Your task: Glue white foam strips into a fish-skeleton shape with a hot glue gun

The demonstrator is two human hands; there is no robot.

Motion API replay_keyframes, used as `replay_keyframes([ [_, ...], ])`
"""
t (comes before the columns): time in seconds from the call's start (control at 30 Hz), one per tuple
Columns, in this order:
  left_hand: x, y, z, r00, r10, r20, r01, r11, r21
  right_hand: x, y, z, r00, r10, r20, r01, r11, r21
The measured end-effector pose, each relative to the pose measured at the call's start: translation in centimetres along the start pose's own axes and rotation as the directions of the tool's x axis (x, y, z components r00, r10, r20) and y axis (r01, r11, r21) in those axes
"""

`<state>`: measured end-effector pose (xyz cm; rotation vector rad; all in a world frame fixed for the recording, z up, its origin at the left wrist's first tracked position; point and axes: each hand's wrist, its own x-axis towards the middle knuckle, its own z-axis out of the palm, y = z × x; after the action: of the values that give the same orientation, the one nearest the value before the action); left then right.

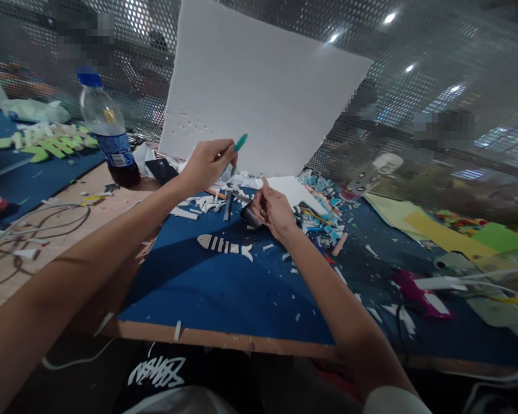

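My left hand (209,164) is raised over the far part of the blue mat (176,299), its fingers pinched on a slim teal pen-like object (240,142). Lower and to the right, my right hand (276,210) is closed around a dark object (251,216), mostly hidden by the fingers, so its kind is unclear. On the mat nearer me lies a white fish shape (218,244), made of a head, several separate strips and a tail. White scraps (207,203) are heaped beyond it, under and beside my left hand.
A large white foam board (259,86) leans against the mesh partition behind. A soda bottle (114,144) stands at the left. Blue and white offcuts (328,213) pile up at the right, near coloured sheets (449,236) and a magenta device (423,294). Cables (38,230) cross the left table.
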<state>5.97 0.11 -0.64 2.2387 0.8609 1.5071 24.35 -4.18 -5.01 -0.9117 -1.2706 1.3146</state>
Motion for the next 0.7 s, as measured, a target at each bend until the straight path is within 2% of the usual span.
replay_keyframes([
  [0.1,0.5,-0.2,-0.3,0.991,-0.069,-0.112,0.056,0.992,-0.115,0.2,0.0,-0.3,1.000,0.007,-0.013,-0.006,0.999,0.053],
  [0.17,0.9,-0.2,-0.4,0.979,-0.160,-0.127,0.123,0.959,-0.256,0.3,0.0,-0.5,1.000,0.004,-0.014,-0.003,0.998,0.062],
  [0.23,1.2,0.0,-0.7,0.961,-0.266,-0.073,0.213,0.885,-0.415,0.3,0.0,-0.6,1.000,-0.016,-0.008,0.016,0.999,0.041],
  [0.3,1.3,0.3,-1.2,0.941,-0.336,0.026,0.294,0.779,-0.554,0.3,0.1,-0.7,0.999,-0.038,0.004,0.038,0.999,-0.008],
  [0.43,1.2,1.1,-2.3,0.906,-0.370,0.208,0.391,0.540,-0.745,0.4,0.3,-0.9,0.998,-0.053,-0.012,0.052,0.994,-0.092],
  [0.5,1.2,1.3,-2.8,0.896,-0.374,0.240,0.410,0.488,-0.771,0.5,0.4,-1.0,0.998,-0.057,-0.031,0.053,0.990,-0.133],
  [0.57,1.4,1.5,-3.2,0.892,-0.389,0.229,0.421,0.534,-0.734,0.5,0.4,-1.1,0.998,-0.058,-0.030,0.052,0.984,-0.168],
  [0.7,1.7,1.2,-3.5,0.919,-0.349,0.184,0.390,0.738,-0.550,0.6,0.7,-1.1,0.997,-0.071,-0.026,0.065,0.978,-0.200],
])
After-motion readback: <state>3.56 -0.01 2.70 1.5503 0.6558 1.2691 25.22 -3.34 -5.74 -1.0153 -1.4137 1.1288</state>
